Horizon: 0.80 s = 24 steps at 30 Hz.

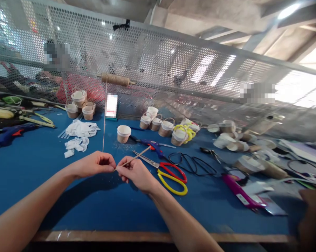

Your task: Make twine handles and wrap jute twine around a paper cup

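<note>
My left hand (pixel 101 163) is closed in a pinch. Twine (pixel 104 127) runs down to it from a spool (pixel 115 79) on the mesh panel; the fingers hide where it ends. Close beside it, my right hand (pixel 133 172) pinches a thin tan stick (pixel 142 152), whose lower tip reaches the left fingertips. Whether it is wood or stiff cord I cannot tell. Scissors (pixel 154 163) with one red and one yellow handle lie open just right of my right hand. A small paper-like cup (pixel 123 134) with a white rim stands upright beyond my hands.
A blue glue gun (pixel 155 147) with a black cable lies behind the scissors; another glue gun (pixel 13 134) is at left. White scraps (pixel 81 128), handled cups (pixel 167 127) and a lit phone (pixel 111 105) stand or lie farther back. A magenta tool (pixel 239 192) rests at right.
</note>
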Tool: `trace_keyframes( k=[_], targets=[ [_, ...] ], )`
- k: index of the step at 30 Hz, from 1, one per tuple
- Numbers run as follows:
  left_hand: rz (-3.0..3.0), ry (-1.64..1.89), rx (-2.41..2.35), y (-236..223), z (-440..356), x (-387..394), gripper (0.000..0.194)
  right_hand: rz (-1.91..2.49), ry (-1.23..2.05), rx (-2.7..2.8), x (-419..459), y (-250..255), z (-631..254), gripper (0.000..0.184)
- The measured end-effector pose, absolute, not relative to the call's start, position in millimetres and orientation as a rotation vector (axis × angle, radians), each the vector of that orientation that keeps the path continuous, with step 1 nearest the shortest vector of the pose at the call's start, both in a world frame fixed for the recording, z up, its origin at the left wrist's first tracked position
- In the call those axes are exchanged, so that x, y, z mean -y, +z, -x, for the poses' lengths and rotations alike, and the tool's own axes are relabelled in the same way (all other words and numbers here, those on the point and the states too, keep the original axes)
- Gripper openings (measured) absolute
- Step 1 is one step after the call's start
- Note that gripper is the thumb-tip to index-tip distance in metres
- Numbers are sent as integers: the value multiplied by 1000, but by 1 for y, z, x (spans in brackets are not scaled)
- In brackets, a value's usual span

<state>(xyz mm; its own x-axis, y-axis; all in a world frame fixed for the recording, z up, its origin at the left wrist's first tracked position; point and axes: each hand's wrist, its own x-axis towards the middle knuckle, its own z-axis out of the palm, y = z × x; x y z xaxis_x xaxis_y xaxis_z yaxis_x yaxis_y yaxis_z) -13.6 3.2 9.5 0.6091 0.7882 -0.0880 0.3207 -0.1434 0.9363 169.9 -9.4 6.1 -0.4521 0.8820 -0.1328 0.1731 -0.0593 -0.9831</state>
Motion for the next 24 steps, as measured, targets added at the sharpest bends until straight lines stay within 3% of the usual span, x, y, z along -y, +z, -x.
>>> trace_keyframes(
  k=[24],
  targets=[
    [-1721,512,-836,24,16,2,11,938,1639,1654,11,14,-173,14]
  ],
)
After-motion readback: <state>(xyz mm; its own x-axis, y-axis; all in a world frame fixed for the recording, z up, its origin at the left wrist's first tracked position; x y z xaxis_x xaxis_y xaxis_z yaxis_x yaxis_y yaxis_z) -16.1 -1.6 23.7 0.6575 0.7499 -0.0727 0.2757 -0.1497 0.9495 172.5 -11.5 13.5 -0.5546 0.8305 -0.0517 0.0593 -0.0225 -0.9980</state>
